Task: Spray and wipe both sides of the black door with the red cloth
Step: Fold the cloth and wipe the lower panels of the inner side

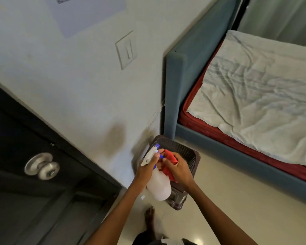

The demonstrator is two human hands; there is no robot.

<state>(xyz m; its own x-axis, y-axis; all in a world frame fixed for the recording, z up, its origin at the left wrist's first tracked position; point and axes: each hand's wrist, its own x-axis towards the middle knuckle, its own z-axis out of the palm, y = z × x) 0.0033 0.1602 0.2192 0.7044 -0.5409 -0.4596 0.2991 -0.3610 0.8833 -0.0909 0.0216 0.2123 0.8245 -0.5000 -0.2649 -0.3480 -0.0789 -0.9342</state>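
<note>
Item: left hand, lower centre of the frame. Fingers wrapped round the neck of a translucent white plastic spray bottle with a white trigger head and blue collar; the bottle's long axis runs from lower right up to upper left, nozzle toward the wall.

Item: right hand, just right of the left hand. Fingers curled over a bunched red cloth, which touches the bottle's neck.

Item: black panelled door with a round brushed-metal knob, left edge and lower left of the frame. It lies to the left of both hands, well apart from them. The left hand, with the bottle, is the nearer; the nozzle already points roughly leftward, so a swing of that arm toward the panel looks the likely opening move. No wet streaks can be made out on the door, so spraying probably has yet to start.

Surroundings: dark brown slatted plastic basket on the floor beneath the hands; teal upholstered bed frame, right.
</note>
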